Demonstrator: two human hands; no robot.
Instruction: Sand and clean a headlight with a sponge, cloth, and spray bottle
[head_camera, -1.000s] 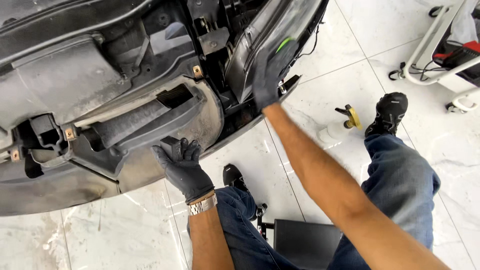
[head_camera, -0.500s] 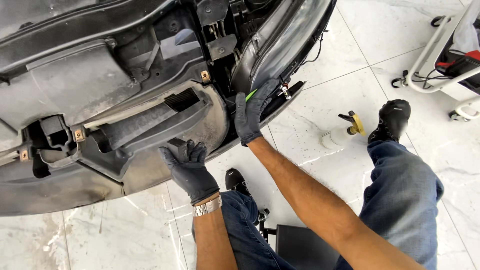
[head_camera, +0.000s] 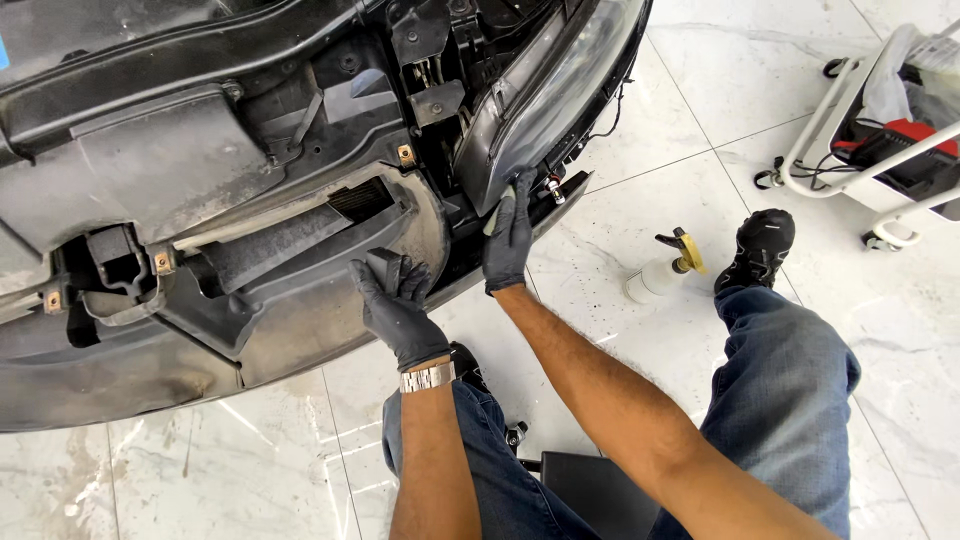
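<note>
Right hand (head_camera: 510, 240), black glove, has dropped from up on the headlight housing a second ago to the headlight's (head_camera: 555, 95) lower inner corner. Fingers are curled against that bottom edge, and something small and green sits under the palm; cannot tell if it is pinched or just pressed. Half a second ago the hand was already near this spot, so the move is mostly settling in.

Left hand (head_camera: 400, 305), also gloved, wristwatch (head_camera: 428, 377) on, has barely shifted. It stays wrapped around the end of the black plastic air duct (head_camera: 300, 245) at the lower right edge of the exposed car front end (head_camera: 150, 160), fingers closed on the duct's tip.

So both hands now bear on the same corner of the stripped front, bumper cover off, duct held steady while the right works at the lamp's bottom edge.

On the marble floor (head_camera: 620, 170): spray bottle with yellow trigger (head_camera: 665, 270) beside the person's black shoe (head_camera: 758, 245), white tool cart (head_camera: 880, 150) at the right edge, well apart.
</note>
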